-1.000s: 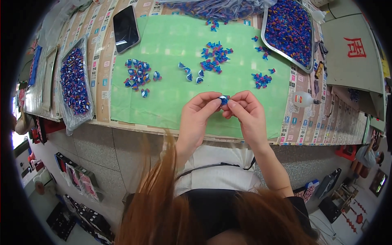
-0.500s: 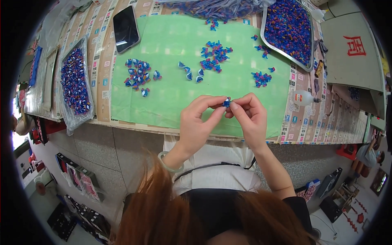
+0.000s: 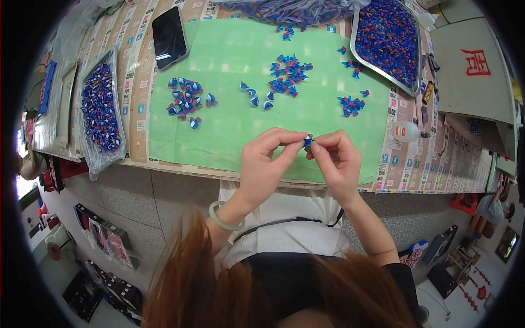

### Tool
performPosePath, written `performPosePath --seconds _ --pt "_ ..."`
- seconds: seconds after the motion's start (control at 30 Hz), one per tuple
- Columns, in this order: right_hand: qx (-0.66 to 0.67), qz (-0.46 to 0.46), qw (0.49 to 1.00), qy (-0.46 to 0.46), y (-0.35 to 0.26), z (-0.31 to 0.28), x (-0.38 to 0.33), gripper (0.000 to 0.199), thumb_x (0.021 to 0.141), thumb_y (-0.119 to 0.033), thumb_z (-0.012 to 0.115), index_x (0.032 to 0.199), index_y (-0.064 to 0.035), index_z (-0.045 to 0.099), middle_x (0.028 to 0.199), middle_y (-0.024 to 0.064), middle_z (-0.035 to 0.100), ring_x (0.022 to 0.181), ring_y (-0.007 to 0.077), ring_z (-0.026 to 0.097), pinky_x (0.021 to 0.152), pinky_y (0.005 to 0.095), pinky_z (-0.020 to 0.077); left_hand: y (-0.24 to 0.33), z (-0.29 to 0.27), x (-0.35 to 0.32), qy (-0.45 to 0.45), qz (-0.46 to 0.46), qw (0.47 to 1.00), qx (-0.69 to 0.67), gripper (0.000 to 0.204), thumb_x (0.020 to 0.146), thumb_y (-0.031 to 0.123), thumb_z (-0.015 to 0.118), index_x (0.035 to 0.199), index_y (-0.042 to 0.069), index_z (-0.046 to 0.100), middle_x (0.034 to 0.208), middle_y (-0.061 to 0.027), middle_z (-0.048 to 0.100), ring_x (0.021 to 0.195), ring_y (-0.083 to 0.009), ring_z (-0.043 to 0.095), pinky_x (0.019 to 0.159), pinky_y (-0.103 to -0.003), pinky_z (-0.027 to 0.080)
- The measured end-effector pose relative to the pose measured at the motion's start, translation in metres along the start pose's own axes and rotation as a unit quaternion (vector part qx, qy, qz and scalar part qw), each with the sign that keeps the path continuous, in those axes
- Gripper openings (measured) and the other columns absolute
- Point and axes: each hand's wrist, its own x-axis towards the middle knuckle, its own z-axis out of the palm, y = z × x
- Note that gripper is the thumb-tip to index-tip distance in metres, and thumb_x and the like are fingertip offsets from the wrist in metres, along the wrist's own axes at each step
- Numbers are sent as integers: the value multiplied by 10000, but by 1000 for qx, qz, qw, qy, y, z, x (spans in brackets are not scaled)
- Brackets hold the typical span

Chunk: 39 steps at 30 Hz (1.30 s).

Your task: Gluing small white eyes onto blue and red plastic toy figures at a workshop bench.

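Observation:
My left hand [image 3: 265, 164] and my right hand [image 3: 336, 161] meet over the near edge of a green mat [image 3: 235, 123], fingertips pinched together on one small blue piece [image 3: 307, 142]. On the mat lie loose heaps of small blue pieces with red and white bits: one at the left [image 3: 185, 101], one in the middle [image 3: 287, 76], a smaller one at the right [image 3: 351, 105]. A pale green bangle [image 3: 221, 218] circles my left wrist.
A metal tray [image 3: 363, 57] full of blue pieces sits at the back right, a clear bag [image 3: 98, 106] of them at the left. A black phone [image 3: 168, 37] lies at the back left. A small white bottle [image 3: 407, 131] lies at the mat's right.
My hands stay joined on the small piece near the mat's edge; the fingers have shifted slightly around it. Nothing else on the table has moved.

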Motion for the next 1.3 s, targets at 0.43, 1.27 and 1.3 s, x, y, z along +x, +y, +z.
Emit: performPosePath --seconds 0.43,1.27,1.3 --pt "202 101 974 29 -3 5 3 64 807 -31 505 785 -4 452 724 80 562 635 114 545 607 223 442 -5 6 -4 10 97 991 89 214 723 -87 544 921 -17 586 859 -86 574 792 -131 543 701 -223 428" --pt "-195 -281 939 37 -14 0 4 189 733 79 556 890 26 466 797 114 566 726 176 563 660 254 449 -3 0 4 -70 81 987 -122 198 746 -76 522 931 -12 550 999 -111 530 939 -172 502 811 -277 399" --pt "-201 -256 945 30 -16 0 3 156 750 61 546 881 25 470 794 112 568 714 168 563 652 253 449 -4 0 3 -71 80 988 -109 201 744 -71 527 935 -13 553 1010 -114 531 939 -171 502 811 -278 398"
